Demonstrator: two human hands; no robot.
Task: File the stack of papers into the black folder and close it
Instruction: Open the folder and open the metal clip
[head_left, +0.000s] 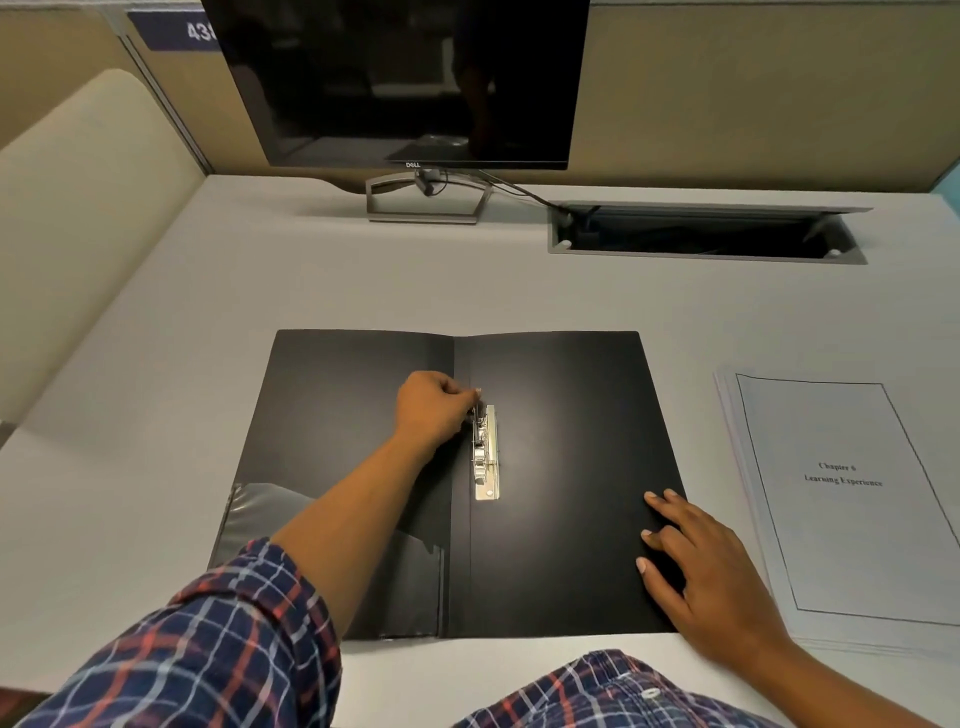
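The black folder (566, 415) lies open and flat on the desk in front of me. A metal clip (487, 457) runs along its spine on the right half. My left hand (434, 410) is closed on the lever at the far end of that clip. My right hand (706, 566) rests flat, fingers spread, on the folder's right edge. The stack of papers (852, 509) lies to the right of the folder, its top sheet printed with a chapter title. A clear pocket (260, 514) sits at the lower left inside cover.
A dark monitor (405, 78) on a metal stand (423, 202) stands at the back of the white desk (208, 291). An open cable tray (706, 234) is cut into the desk at the back right. A cream partition (78, 182) rises on the left.
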